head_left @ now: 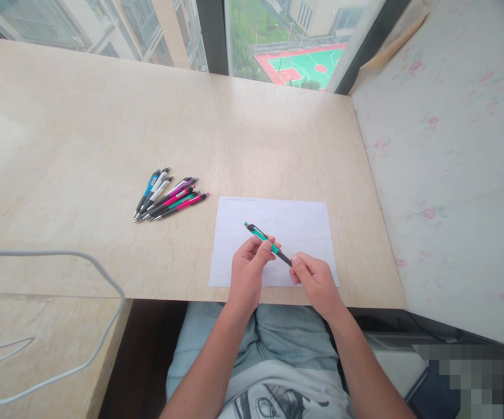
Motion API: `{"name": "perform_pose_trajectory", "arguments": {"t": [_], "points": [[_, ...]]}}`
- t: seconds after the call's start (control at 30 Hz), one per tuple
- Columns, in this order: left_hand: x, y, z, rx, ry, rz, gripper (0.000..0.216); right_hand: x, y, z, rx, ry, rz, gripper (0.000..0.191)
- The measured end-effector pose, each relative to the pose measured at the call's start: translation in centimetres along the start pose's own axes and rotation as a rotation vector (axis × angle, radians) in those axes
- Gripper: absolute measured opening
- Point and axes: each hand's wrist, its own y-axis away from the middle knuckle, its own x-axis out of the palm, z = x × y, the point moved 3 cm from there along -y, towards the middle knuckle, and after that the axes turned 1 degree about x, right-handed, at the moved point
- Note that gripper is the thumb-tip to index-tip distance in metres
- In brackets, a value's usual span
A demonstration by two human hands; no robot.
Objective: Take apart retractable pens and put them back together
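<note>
A green and black click pen [262, 235] slants above a white sheet of paper [300, 224], its clicker end toward the upper left. My left hand [252, 265] pinches the green barrel between thumb and fingers. Lower down, my right hand [315, 279] is closed round the dark grip near the tip, which its fingers hide. A row of small print, too faint to read, runs along the paper's top left edge. To the left of the sheet lies a loose pile of pens [171, 198] in blue, white, purple, pink and green, several of them overlapping.
The pale stone-patterned desk [103, 128] reaches to the window at the back. A flowered wall panel [444, 174] bounds the right side. At the lower left, a white cable [116, 282] loops over the desk edge and a lower ledge [60, 337].
</note>
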Motion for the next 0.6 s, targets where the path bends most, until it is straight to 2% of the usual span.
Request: {"name": "perform_pose_trajectory", "arguments": {"t": [0.07, 0.13, 0.17, 0.27, 0.33, 0.5, 0.6], "points": [[0.0, 0.1, -0.2, -0.031, -0.007, 0.043, 0.028, 0.3, 0.0, 0.4, -0.026, -0.02, 0.178, 0.046], [0.0, 0.3, -0.4, -0.05, -0.045, 0.1, 0.03, 0.3, 0.0, 0.5, -0.052, -0.041, 0.241, 0.044], [0.0, 0.4, -0.5, -0.056, -0.07, 0.129, 0.03, 0.1, -0.1, 0.4, -0.051, -0.055, 0.195, 0.044], [0.3, 0.7, -0.6, -0.076, -0.132, 0.215, 0.031, -0.7, -0.6, -0.2, -0.019, -0.136, -0.085, 0.04], [0.6, 0.9, -0.5, -0.096, -0.154, 0.269, 0.033, -0.8, -1.0, -0.5, -0.007, -0.213, -0.167, 0.035], [1.4, 1.0, -0.2, -0.125, -0.212, 0.334, 0.038, 0.3, -1.9, -0.2, 0.023, -0.402, -0.084, 0.036], [1.8, 1.1, -0.2, -0.087, -0.272, 0.378, 0.04, 1.0, -2.1, -0.3, 0.091, -0.566, -0.043, 0.032]]}}
